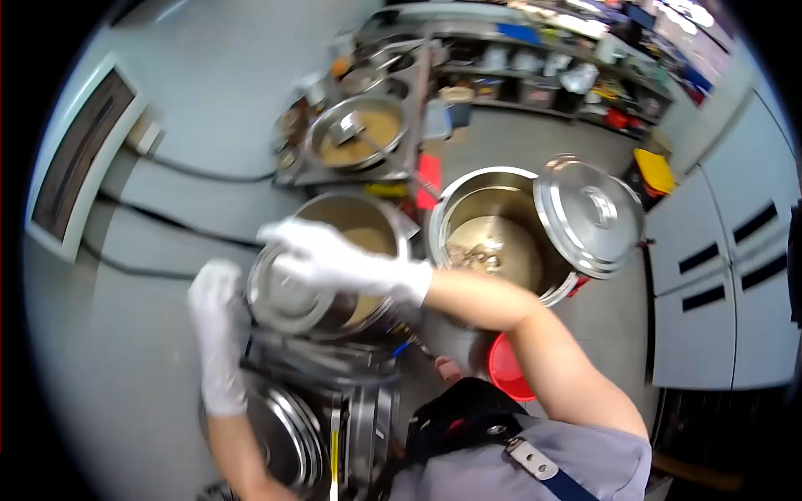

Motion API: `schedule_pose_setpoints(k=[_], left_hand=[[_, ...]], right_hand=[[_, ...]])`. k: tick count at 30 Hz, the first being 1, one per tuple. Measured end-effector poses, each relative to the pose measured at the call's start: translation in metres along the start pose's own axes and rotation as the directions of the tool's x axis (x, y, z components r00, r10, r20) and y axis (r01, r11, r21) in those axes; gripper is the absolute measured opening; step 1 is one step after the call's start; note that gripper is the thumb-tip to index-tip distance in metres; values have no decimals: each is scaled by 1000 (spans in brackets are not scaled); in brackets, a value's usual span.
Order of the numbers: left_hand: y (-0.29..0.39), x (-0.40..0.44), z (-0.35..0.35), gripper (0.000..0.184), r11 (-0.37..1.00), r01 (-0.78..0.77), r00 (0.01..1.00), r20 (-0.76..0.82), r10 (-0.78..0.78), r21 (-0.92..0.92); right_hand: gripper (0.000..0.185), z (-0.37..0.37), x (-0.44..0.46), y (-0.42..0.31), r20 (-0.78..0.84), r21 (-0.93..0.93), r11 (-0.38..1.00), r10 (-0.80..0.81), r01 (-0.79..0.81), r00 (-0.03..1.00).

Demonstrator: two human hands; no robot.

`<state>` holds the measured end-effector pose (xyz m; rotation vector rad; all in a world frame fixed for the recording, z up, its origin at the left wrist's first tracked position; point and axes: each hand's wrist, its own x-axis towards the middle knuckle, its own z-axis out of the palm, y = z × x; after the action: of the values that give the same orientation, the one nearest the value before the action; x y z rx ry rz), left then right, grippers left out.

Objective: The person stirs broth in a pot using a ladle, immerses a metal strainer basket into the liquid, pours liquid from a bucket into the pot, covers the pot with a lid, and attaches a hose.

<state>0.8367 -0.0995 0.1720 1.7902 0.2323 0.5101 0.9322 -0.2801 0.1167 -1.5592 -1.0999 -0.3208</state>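
Observation:
My right hand (pixel 322 255), in a white glove, reaches over the pot of cloudy liquid (pixel 372 238). Just below its fingers a round metal lid (pixel 288 302) covers the pot's near left part. Motion smears these fingers, so whether they grip the lid cannot be told. My left hand (pixel 215 288), gloved as well, is to the left of that lid with its fingers curled in. What it holds, if anything, is hidden.
To the right stands a large stockpot (pixel 455 196) with pale liquid and pieces inside, its lid (pixel 585 209) leaning across the rim. Behind, a wide pan (pixel 380 125) holds a square-headed scoop (pixel 347 128). A red bucket (pixel 508 367) and stacked lids (pixel 288 434) are nearby.

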Motion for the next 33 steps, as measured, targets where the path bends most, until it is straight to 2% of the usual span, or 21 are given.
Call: schedule_pose_setpoints(k=[1, 2, 3, 4, 5, 6, 9, 11, 12, 13, 15, 16, 19, 22, 23, 25, 26, 30, 33], left_hand=[[-18, 10, 12, 11, 994, -64, 997, 47, 68, -83], [-14, 13, 17, 12, 999, 47, 986, 164, -44, -15], [-24, 20, 29, 13, 995, 78, 988, 142, -69, -61], [-36, 28, 34, 15, 998, 62, 984, 171, -56, -28], [-35, 32, 37, 18, 996, 81, 979, 182, -88, 48], [-39, 38, 35, 20, 991, 95, 966, 233, -115, 95], [-63, 52, 35, 23, 992, 115, 952, 279, -127, 60], [-73, 59, 27, 28, 974, 226, 902, 373, -219, 28], [-76, 60, 22, 28, 965, 259, 875, 417, -246, 25], [-79, 63, 13, 29, 964, 261, 838, 483, -255, 56], [-97, 63, -4, 30, 934, 345, 786, 517, -341, 91], [-105, 63, -13, 29, 916, 387, 759, 529, -380, 103], [-121, 58, -36, 26, 889, 431, 703, 559, -439, 156], [-131, 58, -45, 25, 861, 321, 706, 506, -495, 395], [-135, 56, -43, 25, 856, 302, 732, 473, -491, 421], [-141, 57, -39, 24, 843, 260, 789, 401, -467, 470], [-142, 57, -36, 22, 866, 212, 819, 401, -411, 453], [-165, 59, -27, 23, 877, 99, 860, 403, -313, 470], [-178, 57, -21, 24, 850, 110, 861, 378, -340, 515]], right_hand=[[45, 5, 7, 17, -8, 65, 996, -54, 54, 999], [47, 10, 15, 33, 83, 125, 991, -61, 50, 995], [47, 1, 20, 25, 363, 393, 838, 236, -378, 901], [43, 8, 24, 34, 427, 401, 808, 253, -432, 868], [31, 23, 24, 60, 437, 363, 878, 136, -313, 889], [21, 33, 22, 70, 436, 362, 857, 191, -366, 879], [18, 38, 24, 86, 525, 364, 668, 429, -649, 735], [18, 57, 20, 107, 344, 344, 789, 399, -509, 850], [19, 55, 22, 96, 327, 368, 745, 456, -556, 828], [19, 57, 21, 104, 316, 328, 767, 460, -551, 830], [20, 60, 15, 125, 295, 249, 803, 469, -541, 832], [21, 60, 14, 126, 316, 331, 705, 543, -627, 778], [19, 68, 6, 142, 369, 344, 600, 621, -722, 692], [18, 84, -9, 154, 421, 337, 540, 646, -771, 636], [17, 89, -17, 159, 428, 360, 502, 660, -786, 618], [16, 97, -23, 169, 444, 405, 434, 677, -805, 587], [15, 99, -27, 174, 414, 343, 504, 676, -792, 610], [16, 117, -51, 208, 422, 225, 544, 693, -808, 584], [17, 126, -64, 218, 460, 216, 486, 715, -847, 527]])
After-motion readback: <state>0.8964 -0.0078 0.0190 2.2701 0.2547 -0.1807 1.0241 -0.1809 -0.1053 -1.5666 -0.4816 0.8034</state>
